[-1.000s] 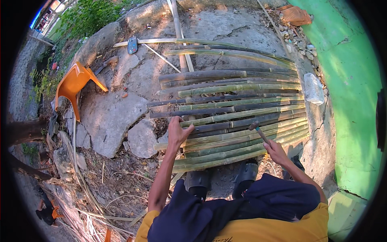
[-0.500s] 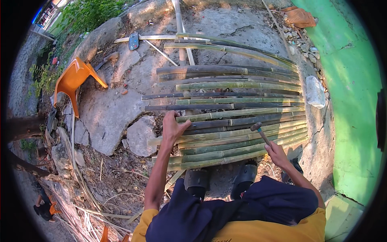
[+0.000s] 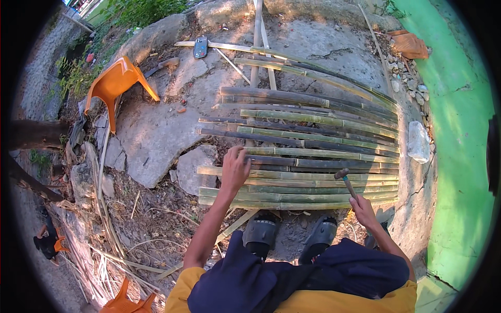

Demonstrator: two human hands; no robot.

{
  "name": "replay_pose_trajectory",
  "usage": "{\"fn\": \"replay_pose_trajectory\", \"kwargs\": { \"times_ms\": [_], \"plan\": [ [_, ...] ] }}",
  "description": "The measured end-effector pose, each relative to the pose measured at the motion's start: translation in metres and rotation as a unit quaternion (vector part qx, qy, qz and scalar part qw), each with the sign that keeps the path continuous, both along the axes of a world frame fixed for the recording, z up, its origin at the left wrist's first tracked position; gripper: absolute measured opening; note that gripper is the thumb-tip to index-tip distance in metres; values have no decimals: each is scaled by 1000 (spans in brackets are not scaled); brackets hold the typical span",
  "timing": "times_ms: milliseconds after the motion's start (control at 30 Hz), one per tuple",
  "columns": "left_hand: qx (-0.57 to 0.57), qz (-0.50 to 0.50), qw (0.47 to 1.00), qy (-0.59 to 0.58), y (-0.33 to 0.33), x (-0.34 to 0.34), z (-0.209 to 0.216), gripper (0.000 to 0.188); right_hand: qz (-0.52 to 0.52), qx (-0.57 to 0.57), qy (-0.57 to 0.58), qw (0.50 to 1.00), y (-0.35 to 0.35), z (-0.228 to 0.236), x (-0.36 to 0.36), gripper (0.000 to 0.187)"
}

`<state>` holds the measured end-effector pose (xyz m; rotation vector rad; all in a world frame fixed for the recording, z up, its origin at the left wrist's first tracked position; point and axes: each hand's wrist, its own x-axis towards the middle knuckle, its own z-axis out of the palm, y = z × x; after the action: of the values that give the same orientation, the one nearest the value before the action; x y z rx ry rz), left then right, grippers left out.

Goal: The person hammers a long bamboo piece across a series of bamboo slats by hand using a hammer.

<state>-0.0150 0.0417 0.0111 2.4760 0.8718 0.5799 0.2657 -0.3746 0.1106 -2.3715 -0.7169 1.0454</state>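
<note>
Rows of split bamboo slats (image 3: 323,183), green and dark, lie side by side in front of me, running left to right. My left hand (image 3: 236,168) is at their left ends, fingers curled over the end of a green slat (image 3: 308,152) beside a dark slat (image 3: 271,160); the fingers cover that end. In my right hand (image 3: 364,211) is a small hammer (image 3: 342,174), gripped by its handle, its head raised above the nearer slats. A bamboo pole (image 3: 256,47) and thin pale strips (image 3: 233,67) lie beyond and partly under the slats.
An orange plastic chair (image 3: 116,86) is tipped at left, near a blade with a wooden handle (image 3: 168,63). A phone (image 3: 200,47) lies at the back. Right: a whitish block (image 3: 418,142) and green pavement (image 3: 459,172). Broken concrete (image 3: 195,169) and bamboo scraps (image 3: 109,229) litter the left. Another person (image 3: 47,240) is far left.
My view has shifted, moving the scene rightward. The nearer slats look straighter and more level. My left hand has closed its spread thumb and fingers at the slat ends; the hammer stays in my right.
</note>
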Motion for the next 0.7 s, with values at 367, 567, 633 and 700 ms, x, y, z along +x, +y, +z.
{"fn": "replay_pose_trajectory", "kwargs": {
  "times_ms": [367,567,633,700],
  "plan": [
    [-110,10,992,60,32,15,-16,13,11,2,2,1000,10,8,-11,35],
    [-71,-93,990,82,49,23,-18,11,30,-1,-12,999,11,9,-10,36],
    [-67,-80,993,57,45,21,-17,13,25,7,-14,1000,12,11,-11,36],
    [-63,-68,995,31,38,19,-17,16,27,7,-17,999,12,9,-11,37]
  ]
}}
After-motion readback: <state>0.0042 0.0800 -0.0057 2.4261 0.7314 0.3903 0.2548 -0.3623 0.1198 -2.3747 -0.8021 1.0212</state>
